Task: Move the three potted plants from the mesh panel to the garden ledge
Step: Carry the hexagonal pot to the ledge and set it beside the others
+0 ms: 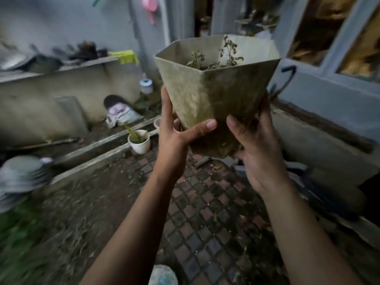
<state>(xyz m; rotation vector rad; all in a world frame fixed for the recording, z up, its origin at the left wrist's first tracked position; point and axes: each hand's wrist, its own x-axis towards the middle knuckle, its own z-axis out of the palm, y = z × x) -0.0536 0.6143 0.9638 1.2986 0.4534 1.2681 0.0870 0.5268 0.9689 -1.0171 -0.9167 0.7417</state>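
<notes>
A faceted, moss-stained white pot (207, 93) with a thin, sparse plant in it is held up in the air in front of me. My left hand (174, 138) grips its lower left side with the thumb across the front. My right hand (255, 145) cups its base from the right. A small round white pot (139, 141) with a green shoot stands on the concrete garden ledge (98, 153) at left. The rim of another white pot (157, 122) shows behind my left hand. The mesh panel is not in view.
A brick-paved path (205, 212) runs under my arms, with soil and grass to the left. A low wall (61, 95) carries pans and clutter. A grey concrete block (329, 153) and a window wall stand to the right. A pale object (163, 275) lies at the bottom.
</notes>
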